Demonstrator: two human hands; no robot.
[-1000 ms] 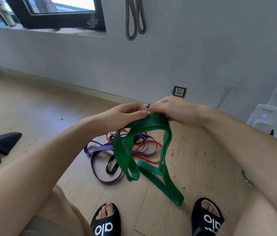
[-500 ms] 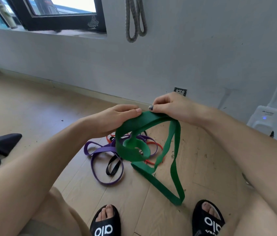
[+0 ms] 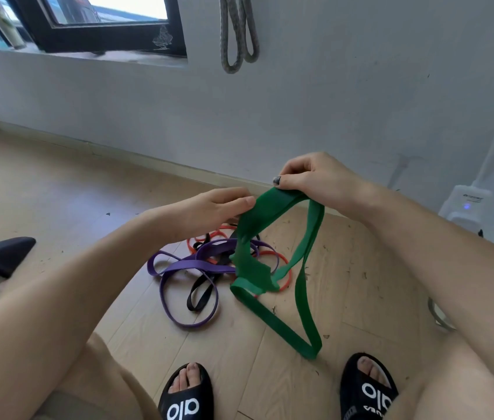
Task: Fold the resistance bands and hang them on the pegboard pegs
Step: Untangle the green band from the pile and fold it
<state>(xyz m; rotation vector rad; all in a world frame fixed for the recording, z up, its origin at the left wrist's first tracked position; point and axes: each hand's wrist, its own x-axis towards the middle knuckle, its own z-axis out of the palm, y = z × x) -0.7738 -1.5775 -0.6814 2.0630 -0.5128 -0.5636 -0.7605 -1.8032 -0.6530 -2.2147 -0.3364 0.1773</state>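
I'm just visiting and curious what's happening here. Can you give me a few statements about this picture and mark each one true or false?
1. Both hands, the left hand and the right hand, hold the green band. True.
2. The purple band hangs on the wall. False: it lies on the floor in a tangle with the orange band and the black band.
3. A grey rope hangs on the wall. True.
4. The person is barefoot. False: black sandals are on both feet.

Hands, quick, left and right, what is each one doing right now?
Left hand: fingers pinch the green band near its top fold.
Right hand: grips the top of the same green band.
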